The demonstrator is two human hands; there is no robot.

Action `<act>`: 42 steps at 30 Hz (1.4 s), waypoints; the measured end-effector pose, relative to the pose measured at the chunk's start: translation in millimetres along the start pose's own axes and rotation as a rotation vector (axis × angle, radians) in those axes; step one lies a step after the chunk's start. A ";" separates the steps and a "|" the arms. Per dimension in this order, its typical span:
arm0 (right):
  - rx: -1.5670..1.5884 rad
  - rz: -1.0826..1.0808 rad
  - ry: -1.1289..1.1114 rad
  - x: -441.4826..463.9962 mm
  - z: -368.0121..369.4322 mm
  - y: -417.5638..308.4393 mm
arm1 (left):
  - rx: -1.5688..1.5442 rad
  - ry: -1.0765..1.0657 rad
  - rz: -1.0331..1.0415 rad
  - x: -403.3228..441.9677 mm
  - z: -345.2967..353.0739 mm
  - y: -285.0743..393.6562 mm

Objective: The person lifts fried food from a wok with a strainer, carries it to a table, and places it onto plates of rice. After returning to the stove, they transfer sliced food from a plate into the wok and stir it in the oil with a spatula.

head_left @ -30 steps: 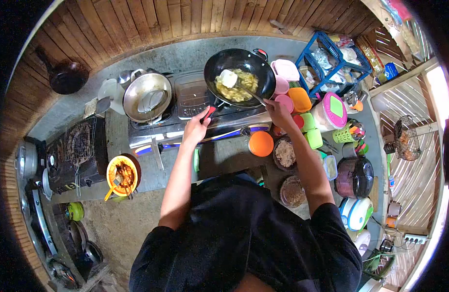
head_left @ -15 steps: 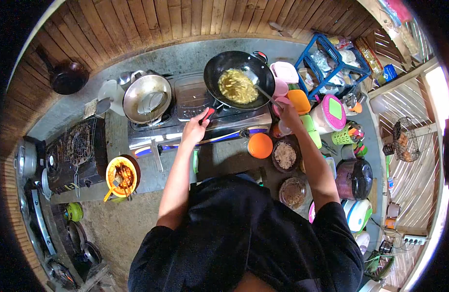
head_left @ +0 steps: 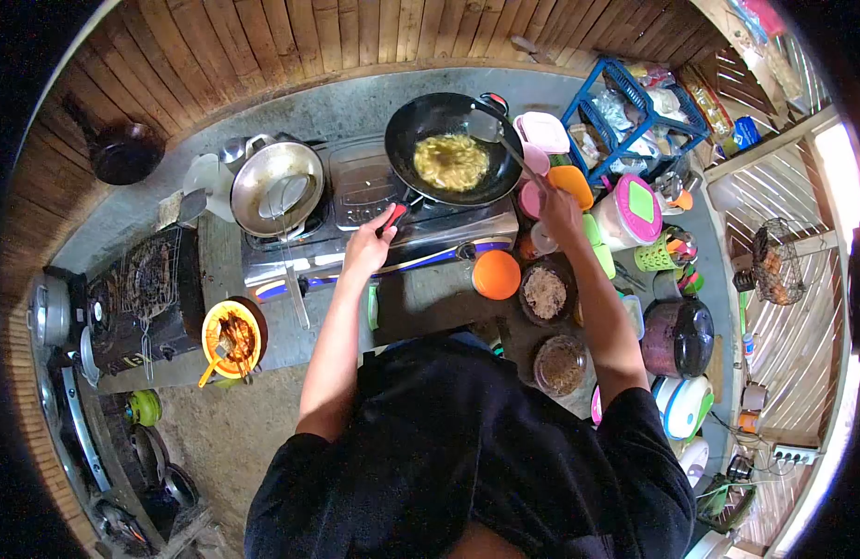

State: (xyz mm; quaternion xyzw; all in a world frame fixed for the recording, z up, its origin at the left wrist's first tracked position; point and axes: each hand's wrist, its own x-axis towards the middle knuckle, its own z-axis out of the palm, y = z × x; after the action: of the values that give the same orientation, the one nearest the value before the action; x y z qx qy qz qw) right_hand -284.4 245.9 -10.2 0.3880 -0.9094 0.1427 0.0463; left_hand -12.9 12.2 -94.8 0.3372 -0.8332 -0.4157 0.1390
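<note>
A black wok (head_left: 411, 130) sits on the right burner of the gas stove (head_left: 355, 254). Yellowish food in liquid (head_left: 451, 162) pools in its middle. My left hand (head_left: 367, 246) is wrapped round the wok's red and black handle (head_left: 392, 217). With my right hand (head_left: 557, 209) I grip a spatula (head_left: 510, 149) by its handle; its metal blade rests near or over the wok's upper right wall, apart from the food. Whether the blade touches the wall I cannot tell.
A metal pan (head_left: 253, 191) with a skimmer stands on the left burner. Right of the stove are an orange lid (head_left: 496, 275), bowls of crumbly food (head_left: 545, 291), plastic containers (head_left: 632, 214) and a blue rack (head_left: 625, 140). An orange bowl (head_left: 213, 335) with sauce sits at left.
The spatula blade has moved from the edge of the food up to the wok's upper right side. My left hand still holds the wok handle.
</note>
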 end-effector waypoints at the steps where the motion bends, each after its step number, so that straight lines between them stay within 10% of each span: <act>1: -0.001 0.002 -0.001 0.2 0.4 3.6 | -0.004 0.005 0.007 -0.8 -1.2 1.6; 16: 0.551 0.096 -0.410 -18.7 -3.3 -12.4 | -0.038 -0.110 -0.146 1.4 -6.5 7.0; 27: -0.003 0.009 0.000 5.2 21.3 22.6 | -0.018 -0.034 -0.045 3.9 2.2 -8.0; 37: 0.622 0.142 -0.334 6.2 47.7 12.6 | -0.081 -0.023 0.003 4.4 2.7 -8.4; 42: 0.427 -0.175 0.050 7.2 43.3 17.3 | -0.077 -0.042 -0.010 7.9 6.0 -15.4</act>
State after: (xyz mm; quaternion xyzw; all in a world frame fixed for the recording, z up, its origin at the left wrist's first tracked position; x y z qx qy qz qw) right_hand -300.6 239.5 -54.1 0.4629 -0.8199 0.3367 -0.0021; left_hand -14.9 3.9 -111.0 0.3271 -0.8176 -0.4550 0.1323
